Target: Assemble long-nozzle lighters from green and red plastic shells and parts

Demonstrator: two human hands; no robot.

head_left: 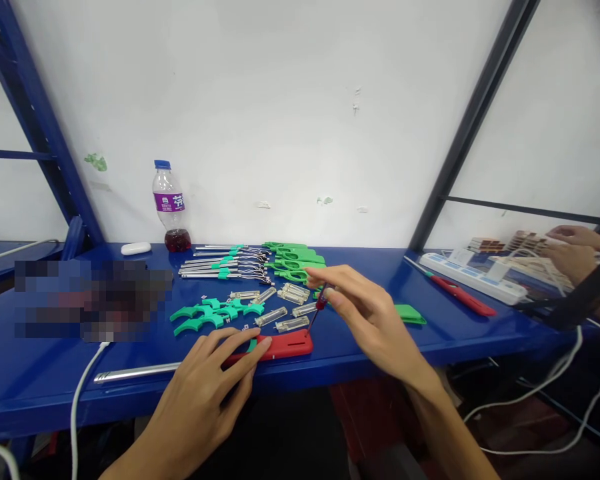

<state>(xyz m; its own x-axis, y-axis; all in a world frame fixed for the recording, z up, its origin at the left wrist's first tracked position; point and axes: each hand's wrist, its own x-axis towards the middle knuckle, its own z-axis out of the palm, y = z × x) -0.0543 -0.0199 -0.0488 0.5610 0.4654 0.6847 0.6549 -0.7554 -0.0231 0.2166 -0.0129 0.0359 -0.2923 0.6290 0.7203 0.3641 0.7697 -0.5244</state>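
A long-nosed gas lighter with a red handle [291, 345] lies at the table's front edge, its silver tube [137, 372] pointing left. My left hand [213, 380] grips the handle with fingers over its middle, partly hiding a green trigger. In my right hand [370, 310], pinched between thumb and fingers, is a small screwdriver [321, 301] with a dark red handle. Its thin shaft slants down, and the tip meets the handle's right end. Just behind are clear fuel cartridges [293, 324] and green triggers [200, 317].
Silver lighter tubes with wires [215, 265] and green handle shells [295, 257] lie farther back. A bottle [169, 210] stands by the wall. On the right are a finished-looking red lighter [463, 297], a power strip [473, 279] and a green shell [410, 314]. Another person's hands [575, 250] are at far right.
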